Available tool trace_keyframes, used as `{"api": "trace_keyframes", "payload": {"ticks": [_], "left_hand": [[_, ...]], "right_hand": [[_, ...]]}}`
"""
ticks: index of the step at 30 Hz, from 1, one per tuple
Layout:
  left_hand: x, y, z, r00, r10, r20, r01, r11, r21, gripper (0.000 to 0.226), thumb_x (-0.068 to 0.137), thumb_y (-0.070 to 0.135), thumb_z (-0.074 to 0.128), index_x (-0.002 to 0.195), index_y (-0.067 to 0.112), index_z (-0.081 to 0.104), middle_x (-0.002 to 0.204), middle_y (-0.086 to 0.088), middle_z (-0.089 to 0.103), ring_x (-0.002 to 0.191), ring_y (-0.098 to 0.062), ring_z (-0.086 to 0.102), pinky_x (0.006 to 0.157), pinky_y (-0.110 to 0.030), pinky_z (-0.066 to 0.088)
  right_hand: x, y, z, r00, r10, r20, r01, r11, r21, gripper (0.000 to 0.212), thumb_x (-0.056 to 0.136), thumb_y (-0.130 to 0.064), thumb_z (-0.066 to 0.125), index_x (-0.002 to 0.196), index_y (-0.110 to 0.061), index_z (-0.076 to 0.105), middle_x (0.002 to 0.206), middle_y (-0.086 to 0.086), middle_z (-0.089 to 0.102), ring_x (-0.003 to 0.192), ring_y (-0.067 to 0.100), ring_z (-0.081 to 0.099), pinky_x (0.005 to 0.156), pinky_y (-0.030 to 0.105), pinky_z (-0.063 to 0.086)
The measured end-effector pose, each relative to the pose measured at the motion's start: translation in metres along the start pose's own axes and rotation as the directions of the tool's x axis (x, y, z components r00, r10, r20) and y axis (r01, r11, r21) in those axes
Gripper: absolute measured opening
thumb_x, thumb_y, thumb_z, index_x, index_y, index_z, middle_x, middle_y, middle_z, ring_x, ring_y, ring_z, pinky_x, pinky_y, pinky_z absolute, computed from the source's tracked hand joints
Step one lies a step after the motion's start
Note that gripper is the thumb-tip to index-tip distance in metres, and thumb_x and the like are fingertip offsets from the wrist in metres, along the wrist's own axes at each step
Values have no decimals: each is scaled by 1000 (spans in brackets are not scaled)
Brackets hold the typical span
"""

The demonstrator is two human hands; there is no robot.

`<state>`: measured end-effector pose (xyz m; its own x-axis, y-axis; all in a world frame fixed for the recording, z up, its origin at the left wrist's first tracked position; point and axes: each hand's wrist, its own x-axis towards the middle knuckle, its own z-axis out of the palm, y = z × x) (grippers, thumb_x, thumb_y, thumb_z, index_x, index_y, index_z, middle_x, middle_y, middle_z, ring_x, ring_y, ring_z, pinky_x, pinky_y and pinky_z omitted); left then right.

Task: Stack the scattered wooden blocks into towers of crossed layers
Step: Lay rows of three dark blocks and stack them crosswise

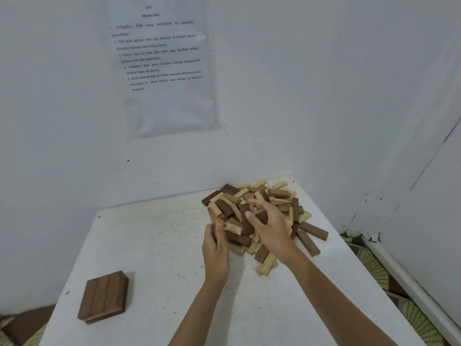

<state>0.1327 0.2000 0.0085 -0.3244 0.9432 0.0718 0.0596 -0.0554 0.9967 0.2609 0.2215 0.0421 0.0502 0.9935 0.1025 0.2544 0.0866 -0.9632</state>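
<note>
Wooden blocks (278, 193), dark and pale, lie heaped; right hand (270, 229) grips a dark block (261, 217), left hand (215, 250) another

Loose pile of wooden blocks (279, 196) at the far right of the table (162, 245). Pale and dark brown bars, jumbled at all angles, many overlapping. One dark block (262, 217) pinched in the right hand (270, 229) over the pile's middle. Started stack (103, 297) near left, well apart: three dark blocks flat, side by side, on a lower layer.
</note>
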Motion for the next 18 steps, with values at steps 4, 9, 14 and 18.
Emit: {"api": "trace_keyframes", "payload": {"ticks": [4,9,14,18], "left_hand": [[-21,-11,-19,999,-37,-26,38,999,32,19,102,29,43,99,18,58,80,0,56,70,-13,51,60,-15,40],[-45,-22,-47,996,-33,-79,39,996,77,14,100,22,50,96,17,62,91,0,64,86,-12,58,70,-14,43],[-63,-32,-72,994,-23,-103,40,987,159,12,98,24,53,95,20,63,97,0,61,92,-7,56,73,-11,41],[-75,-33,-91,995,-23,-95,38,986,162,12,96,24,57,104,21,66,102,4,63,97,-2,57,76,-6,42]], "right_hand": [[-33,0,23,991,118,58,-127,972,198,23,96,-18,58,119,-20,61,89,4,61,49,1,48,45,14,38],[-68,11,49,980,186,68,-196,960,202,14,94,-22,61,108,-18,62,84,3,60,53,2,48,44,12,36],[-96,22,73,967,237,98,-254,936,242,11,93,-21,63,103,-15,62,89,6,61,62,10,52,45,15,43],[-110,29,84,973,213,93,-224,965,137,10,91,-21,66,101,-18,65,89,3,66,71,11,58,52,15,45]]}}
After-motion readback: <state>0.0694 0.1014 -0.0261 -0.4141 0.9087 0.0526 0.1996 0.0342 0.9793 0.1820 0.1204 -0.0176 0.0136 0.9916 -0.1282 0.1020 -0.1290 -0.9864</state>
